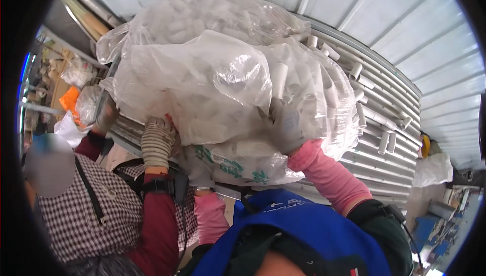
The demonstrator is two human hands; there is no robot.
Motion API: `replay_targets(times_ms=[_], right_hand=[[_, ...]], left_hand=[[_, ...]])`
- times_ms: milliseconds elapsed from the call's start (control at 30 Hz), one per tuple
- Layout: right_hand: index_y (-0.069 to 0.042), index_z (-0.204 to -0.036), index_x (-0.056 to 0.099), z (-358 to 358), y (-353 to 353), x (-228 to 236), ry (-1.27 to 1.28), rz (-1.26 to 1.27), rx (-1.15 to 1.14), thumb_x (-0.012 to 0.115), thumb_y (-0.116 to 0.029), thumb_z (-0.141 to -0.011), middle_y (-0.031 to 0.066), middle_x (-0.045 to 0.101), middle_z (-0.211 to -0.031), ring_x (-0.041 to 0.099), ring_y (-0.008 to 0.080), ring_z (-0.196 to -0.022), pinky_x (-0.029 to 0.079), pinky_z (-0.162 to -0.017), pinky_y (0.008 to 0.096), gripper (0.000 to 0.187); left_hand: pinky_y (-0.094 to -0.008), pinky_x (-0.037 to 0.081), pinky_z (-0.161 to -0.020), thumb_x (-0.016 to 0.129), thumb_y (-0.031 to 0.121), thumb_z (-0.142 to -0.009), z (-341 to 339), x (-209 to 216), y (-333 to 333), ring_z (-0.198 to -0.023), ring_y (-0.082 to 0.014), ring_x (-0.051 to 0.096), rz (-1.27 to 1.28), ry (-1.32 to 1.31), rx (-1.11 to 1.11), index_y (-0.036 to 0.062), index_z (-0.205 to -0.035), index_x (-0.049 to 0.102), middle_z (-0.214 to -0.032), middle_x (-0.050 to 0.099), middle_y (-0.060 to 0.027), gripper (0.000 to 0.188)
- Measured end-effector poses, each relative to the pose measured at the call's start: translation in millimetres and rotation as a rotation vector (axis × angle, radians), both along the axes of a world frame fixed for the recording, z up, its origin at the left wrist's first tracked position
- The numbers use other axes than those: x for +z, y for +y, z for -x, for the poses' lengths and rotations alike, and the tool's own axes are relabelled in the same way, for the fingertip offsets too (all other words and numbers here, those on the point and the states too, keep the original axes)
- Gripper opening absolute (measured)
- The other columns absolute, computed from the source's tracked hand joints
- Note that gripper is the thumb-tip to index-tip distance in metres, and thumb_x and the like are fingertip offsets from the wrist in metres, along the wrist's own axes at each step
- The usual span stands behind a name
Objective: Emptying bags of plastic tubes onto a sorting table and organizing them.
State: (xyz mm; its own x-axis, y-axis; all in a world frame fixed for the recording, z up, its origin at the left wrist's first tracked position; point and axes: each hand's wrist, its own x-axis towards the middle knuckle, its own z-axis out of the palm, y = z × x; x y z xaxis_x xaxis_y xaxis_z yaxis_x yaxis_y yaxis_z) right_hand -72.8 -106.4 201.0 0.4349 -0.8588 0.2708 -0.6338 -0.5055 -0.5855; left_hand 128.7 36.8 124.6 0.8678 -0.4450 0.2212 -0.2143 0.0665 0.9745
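Note:
Large clear plastic bags full of short pale tubes lie in front of me. My right hand (284,126), in a grey glove with a pink sleeve behind it, is closed on the edge of the middle plastic bag (217,73). A pale tube (279,80) stands just beyond its fingers, at the bag's edge. My left hand (199,170), also gloved, is low against the near side of the bags, beside a bag with green print (238,167). Its fingers are hidden by the plastic. A co-worker's gloved hand (158,142) presses on the same bag to the left.
The bags rest on a ribbed metal surface (390,162) with loose tubes (377,116) scattered at the right. Another full bag (187,15) lies behind. A co-worker in a checked apron (96,210) stands close at my left. A corrugated metal wall (364,5) rises beyond.

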Motion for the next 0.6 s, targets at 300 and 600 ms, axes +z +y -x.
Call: replay_targets(times_ms=[300,600], right_hand=[[0.001,-0.076,0.060,-50.8,-36.6,82.2,-0.784,-0.483,-0.059,0.057,-0.040,-0.087,0.0216,0.059,-0.068,0.058,0.0359,-0.066,0.045,-0.064,0.0441,0.043],[-0.006,-0.138,0.038,359.0,-174.1,20.1,-0.092,-0.177,-0.727,0.071,-0.054,-0.073,0.0204,0.049,-0.132,0.048,0.0301,-0.123,0.041,-0.102,0.0390,0.087]], left_hand=[[-0.0418,0.044,-0.092,0.045,0.027,-0.094,-32.0,77.7,1.6,-0.106,-0.0334,0.053,-0.152,-0.937,0.073,-0.0064,-0.116,0.053,-0.117,0.054,-0.0225,0.040],[-0.0393,0.044,-0.095,0.042,0.021,-0.094,34.3,192.8,-58.7,-0.111,-0.0296,0.054,-0.052,-0.910,0.154,-0.0029,-0.126,0.049,-0.124,0.054,-0.0196,0.040]])
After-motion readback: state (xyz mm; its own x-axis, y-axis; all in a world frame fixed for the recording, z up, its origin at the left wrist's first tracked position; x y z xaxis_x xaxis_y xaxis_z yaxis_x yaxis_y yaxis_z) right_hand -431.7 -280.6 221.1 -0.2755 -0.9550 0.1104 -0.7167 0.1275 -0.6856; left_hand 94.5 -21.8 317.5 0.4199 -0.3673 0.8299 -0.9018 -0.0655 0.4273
